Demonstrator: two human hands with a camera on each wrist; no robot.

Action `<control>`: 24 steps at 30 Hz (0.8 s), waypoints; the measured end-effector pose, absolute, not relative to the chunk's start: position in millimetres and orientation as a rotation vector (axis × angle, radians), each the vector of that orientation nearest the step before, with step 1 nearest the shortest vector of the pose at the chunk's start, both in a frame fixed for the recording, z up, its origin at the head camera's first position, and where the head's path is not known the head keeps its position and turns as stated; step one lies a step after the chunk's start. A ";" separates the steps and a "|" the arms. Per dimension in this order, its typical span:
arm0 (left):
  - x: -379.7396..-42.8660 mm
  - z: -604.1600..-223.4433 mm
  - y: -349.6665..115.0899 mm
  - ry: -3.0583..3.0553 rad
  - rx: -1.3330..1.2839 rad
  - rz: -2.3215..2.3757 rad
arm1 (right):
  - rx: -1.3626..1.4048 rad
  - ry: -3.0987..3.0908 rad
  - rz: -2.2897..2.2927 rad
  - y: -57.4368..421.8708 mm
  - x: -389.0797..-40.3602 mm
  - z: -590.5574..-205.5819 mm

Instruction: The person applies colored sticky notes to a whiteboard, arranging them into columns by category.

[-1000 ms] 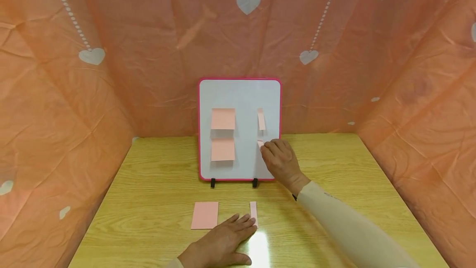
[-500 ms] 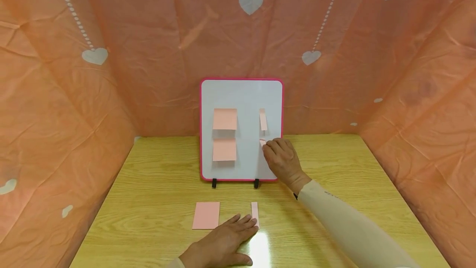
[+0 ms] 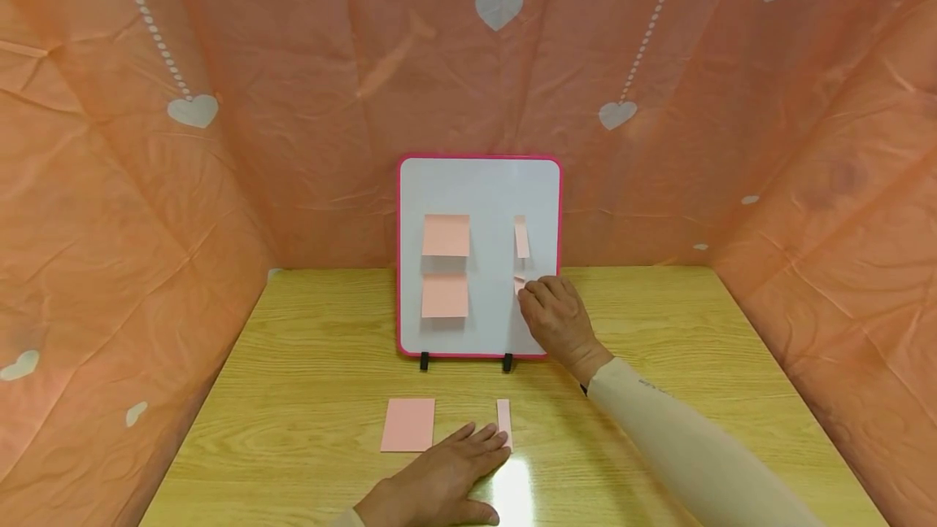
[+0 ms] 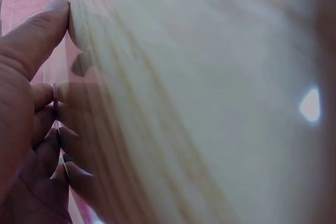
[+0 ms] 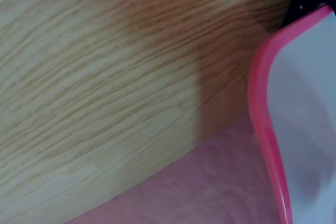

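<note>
A whiteboard (image 3: 490, 185) with a pink rim stands upright. On its left side two square pink sticky notes (image 3: 446, 235) hang one above the other. A narrow sticky note strip (image 3: 521, 238) hangs at its upper right. Below that, my right hand (image 3: 560, 320) has curled fingers at the board and pinches a second narrow strip (image 3: 519, 284), partly hidden by the fingers. My left hand (image 3: 446, 474) lies on the table with fingers extended, fingertips over the lower end of a narrow sticky note pad (image 3: 503, 411). A square pink sticky note pad (image 3: 408, 424) lies left of it.
The board rests on a stand with black feet (image 3: 507, 363) on the wood-grain table (image 3: 307, 348). An orange-pink curtain (image 3: 351, 185) with white hearts closes off the back and both sides. The right wrist view shows the board's pink edge (image 5: 260, 93).
The head view has shifted slightly, so the scene sits a little further right. The right hand's fingers have moved slightly at the lower strip. The left hand stays in place.
</note>
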State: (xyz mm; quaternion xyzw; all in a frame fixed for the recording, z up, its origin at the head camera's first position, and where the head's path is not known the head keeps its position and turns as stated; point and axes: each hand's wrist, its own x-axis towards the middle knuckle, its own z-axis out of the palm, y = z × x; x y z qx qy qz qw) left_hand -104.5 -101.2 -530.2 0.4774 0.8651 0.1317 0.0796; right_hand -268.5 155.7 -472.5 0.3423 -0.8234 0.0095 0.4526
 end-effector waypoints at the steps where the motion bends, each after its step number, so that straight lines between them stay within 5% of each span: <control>1: -105.0 -530.4 -101.0 2.586 1.428 0.396 | 0.849 -2.035 0.020 155.5 -268.6 -472.7; 24: -106.2 -531.3 -103.4 2.549 1.456 0.423 | 0.889 -2.166 -0.085 160.1 -262.3 -495.3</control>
